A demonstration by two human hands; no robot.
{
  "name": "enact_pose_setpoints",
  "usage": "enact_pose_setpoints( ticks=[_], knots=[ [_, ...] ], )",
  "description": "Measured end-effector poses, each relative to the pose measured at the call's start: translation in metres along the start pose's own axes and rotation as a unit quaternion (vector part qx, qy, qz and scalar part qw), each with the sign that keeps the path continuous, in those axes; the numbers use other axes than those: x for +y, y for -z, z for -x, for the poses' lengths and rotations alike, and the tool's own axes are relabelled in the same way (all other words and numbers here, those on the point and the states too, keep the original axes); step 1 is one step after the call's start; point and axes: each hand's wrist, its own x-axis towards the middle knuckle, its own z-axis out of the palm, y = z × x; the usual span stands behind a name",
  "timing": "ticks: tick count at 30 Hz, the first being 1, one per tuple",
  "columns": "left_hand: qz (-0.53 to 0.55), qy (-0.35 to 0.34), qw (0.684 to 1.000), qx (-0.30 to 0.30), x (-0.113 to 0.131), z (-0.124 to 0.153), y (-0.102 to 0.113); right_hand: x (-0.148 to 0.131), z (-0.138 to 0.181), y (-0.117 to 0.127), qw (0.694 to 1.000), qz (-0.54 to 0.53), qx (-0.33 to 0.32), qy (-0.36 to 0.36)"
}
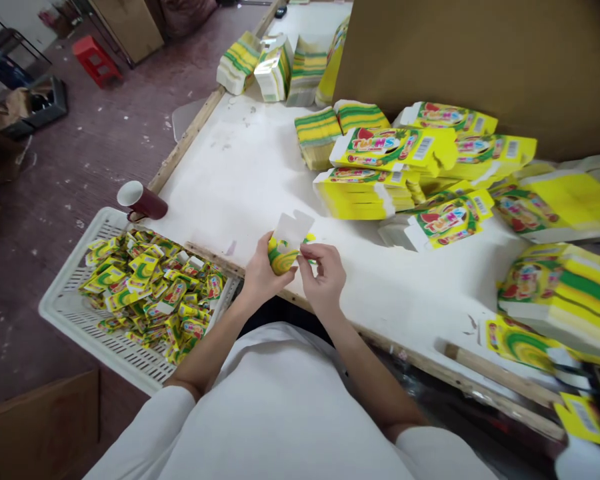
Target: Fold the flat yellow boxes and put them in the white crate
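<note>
A small yellow and green printed carton (283, 257) with a pale open flap is gripped by my left hand (261, 272) near the table's front edge. My right hand (325, 272) pinches the carton's right side, its thumb and forefinger pressed together there. Part of the carton is hidden behind my fingers. To the left, below table height, a white plastic basket (60, 303) holds a heap of small folded cartons (150, 280) in the same colours. Stacks of flat cartons (380, 150) printed with fruit lie on the white table (220, 177) beyond my right hand.
A dark red mug (147, 200) lies tilted or stands at the table's left edge, beside the basket. More carton bundles (307, 70) line the far end. A large brown cardboard sheet (470, 60) rises behind the stacks. A red stool (96, 60) stands on the floor.
</note>
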Motion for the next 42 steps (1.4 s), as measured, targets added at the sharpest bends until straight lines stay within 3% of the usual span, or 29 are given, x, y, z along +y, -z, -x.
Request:
enact_pose_setpoints(
  ticks=[3, 7, 9, 12, 15, 17, 19, 24, 26, 32, 35, 39, 42],
  knots=[
    [0.001, -0.026, 1.0, -0.013, 0.002, -0.001, 0.002, 0.003, -0.004, 0.0, 0.988, -0.108, -0.076, -0.078],
    [-0.027, -0.077, 0.995, -0.049, 0.0, -0.004, 0.006, 0.013, -0.024, 0.011, 0.956, -0.178, -0.12, -0.2],
    [-0.035, -0.112, 0.991, -0.068, -0.002, -0.003, 0.006, 0.016, -0.035, 0.015, 0.907, -0.234, -0.162, -0.312],
    [-0.059, -0.158, 0.98, -0.103, -0.007, 0.0, 0.005, 0.016, -0.041, 0.018, 0.806, -0.313, -0.223, -0.45],
    [-0.097, -0.19, 0.968, -0.132, -0.012, 0.001, 0.005, 0.014, -0.038, 0.019, 0.731, -0.392, -0.216, -0.516],
    [-0.112, -0.2, 0.964, -0.133, -0.013, 0.001, 0.005, 0.012, -0.034, 0.02, 0.702, -0.433, -0.194, -0.531],
    [-0.124, -0.212, 0.961, -0.126, -0.012, 0.0, 0.005, 0.012, -0.032, 0.02, 0.717, -0.43, -0.181, -0.518],
    [-0.149, -0.236, 0.958, -0.066, -0.007, -0.001, 0.002, 0.015, -0.03, 0.017, 0.827, -0.324, -0.142, -0.437],
    [-0.15, -0.228, 0.96, -0.057, -0.006, 0.0, 0.002, 0.017, -0.029, 0.017, 0.848, -0.296, -0.144, -0.415],
    [-0.156, -0.188, 0.969, -0.047, -0.003, 0.001, 0.004, 0.013, -0.019, 0.021, 0.835, -0.369, -0.216, -0.346],
    [-0.181, -0.203, 0.96, -0.059, -0.002, 0.0, 0.005, 0.009, -0.019, 0.021, 0.845, -0.359, -0.205, -0.338],
    [-0.204, -0.244, 0.943, -0.097, -0.002, -0.002, 0.005, 0.01, -0.03, 0.024, 0.821, -0.341, -0.289, -0.356],
    [-0.221, -0.257, 0.931, -0.136, 0.0, -0.003, 0.005, 0.013, -0.037, 0.025, 0.834, -0.294, -0.322, -0.339]
  ],
)
